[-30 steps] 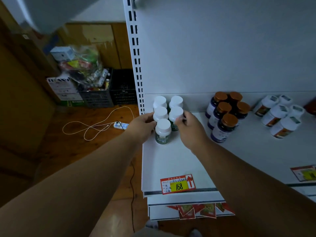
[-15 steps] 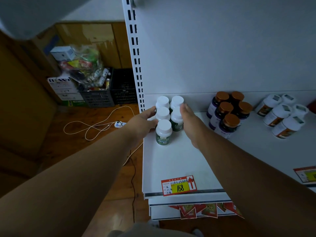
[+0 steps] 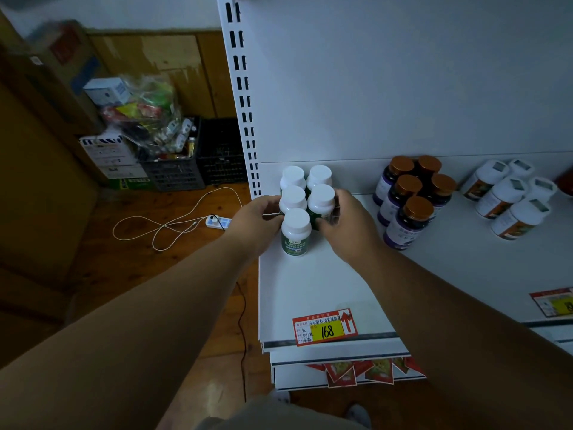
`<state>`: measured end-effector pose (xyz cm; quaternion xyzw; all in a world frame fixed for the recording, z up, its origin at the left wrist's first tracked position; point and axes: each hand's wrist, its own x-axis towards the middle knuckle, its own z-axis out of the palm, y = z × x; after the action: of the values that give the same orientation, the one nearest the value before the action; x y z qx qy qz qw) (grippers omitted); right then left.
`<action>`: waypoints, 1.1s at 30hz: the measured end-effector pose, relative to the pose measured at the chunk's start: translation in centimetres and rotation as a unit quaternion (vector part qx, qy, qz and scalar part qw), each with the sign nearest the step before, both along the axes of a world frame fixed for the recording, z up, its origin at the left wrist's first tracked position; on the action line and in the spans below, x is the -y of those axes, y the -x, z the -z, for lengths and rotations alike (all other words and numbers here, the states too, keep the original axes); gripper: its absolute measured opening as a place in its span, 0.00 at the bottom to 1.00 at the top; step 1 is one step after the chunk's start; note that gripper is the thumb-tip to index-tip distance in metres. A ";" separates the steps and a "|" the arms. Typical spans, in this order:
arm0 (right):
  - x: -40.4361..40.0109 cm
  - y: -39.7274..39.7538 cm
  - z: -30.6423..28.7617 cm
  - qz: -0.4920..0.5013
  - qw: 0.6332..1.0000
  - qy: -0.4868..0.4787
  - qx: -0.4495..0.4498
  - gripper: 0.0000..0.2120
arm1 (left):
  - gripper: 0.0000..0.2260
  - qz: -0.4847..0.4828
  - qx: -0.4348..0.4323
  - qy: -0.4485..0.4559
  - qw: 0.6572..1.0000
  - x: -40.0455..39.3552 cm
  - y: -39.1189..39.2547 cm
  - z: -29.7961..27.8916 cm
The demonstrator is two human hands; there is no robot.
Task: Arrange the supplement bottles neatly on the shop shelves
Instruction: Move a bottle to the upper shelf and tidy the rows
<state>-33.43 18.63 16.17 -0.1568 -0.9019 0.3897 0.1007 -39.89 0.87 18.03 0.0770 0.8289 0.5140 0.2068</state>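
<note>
Now at the left end of the white metal shelf (image 3: pixel 310 283): five white-capped, green-labelled plastic supplement bottles (image 3: pixel 296 232), all upright, packed in two columns. Left hand (image 3: pixel 255 220) cupped against the left flank of the cluster, fingers curled round the second-row left bottle (image 3: pixel 292 200) and touching the front bottle just below it. Right hand (image 3: pixel 348 225) wrapped round the second-row right bottle (image 3: pixel 321 203), thumb low on its green label, fingers behind (fingertips blurred, exact contact not readable). So: both hands holding, neither spread wide.

Just beyond the grip, toward the back panel: the two rear bottles, caps touching or nearly touching the ones held. Nearest the wrists, between the two hands: the single front bottle, standing alone in its row, on the left column.

Right of the right hand, apart from it: five dark purple bottles with copper-brown caps (image 3: pixel 409 203), upright, bunched close. Further right again: white round bottles with orange labels (image 3: pixel 508 200), leaning in the wide-angle view.

Below the right forearm, on the shelf lip: red and yellow paper price tag reading 168 (image 3: pixel 325 327). Second tag of the same kind (image 3: pixel 555 304) at the right edge (partly cut off).

Left of the left hand, down on the brown wooden floor (image 3: pixel 93 243): white power strip with looped white cable (image 3: pixel 218 221); beyond it, dark plastic crates (image 3: pixel 192 169) loaded with mixed packets and boxes.
</note>
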 end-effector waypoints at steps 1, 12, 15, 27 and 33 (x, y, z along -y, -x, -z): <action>-0.1 0.0 0.2 0.000 1.000 -0.006 -0.001 0.20 | 0.15 0.000 -0.001 0.003 1.000 0.0 -0.1 0.0; -0.6 0.0 -0.1 0.001 1.000 -0.018 0.004 0.19 | 0.15 -0.004 -0.008 0.016 1.000 0.0 -0.3 0.0; -0.5 -0.1 -0.2 0.009 1.000 -0.005 0.005 0.20 | 0.15 -0.004 -0.013 0.025 1.000 -0.1 -0.3 0.0; 2.0 -3.4 0.2 0.068 0.998 -0.002 -0.010 0.17 | 0.14 -0.019 -0.053 0.061 0.997 1.8 -2.6 0.7; 4.9 -4.8 1.1 -0.004 0.999 0.042 0.000 0.18 | 0.10 0.015 -0.100 0.063 0.993 2.3 -5.1 1.5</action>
<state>-28.58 13.77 15.08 -0.1575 -0.8853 0.4278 0.0924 -34.78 -1.46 16.51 0.1266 0.8751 0.4470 0.1353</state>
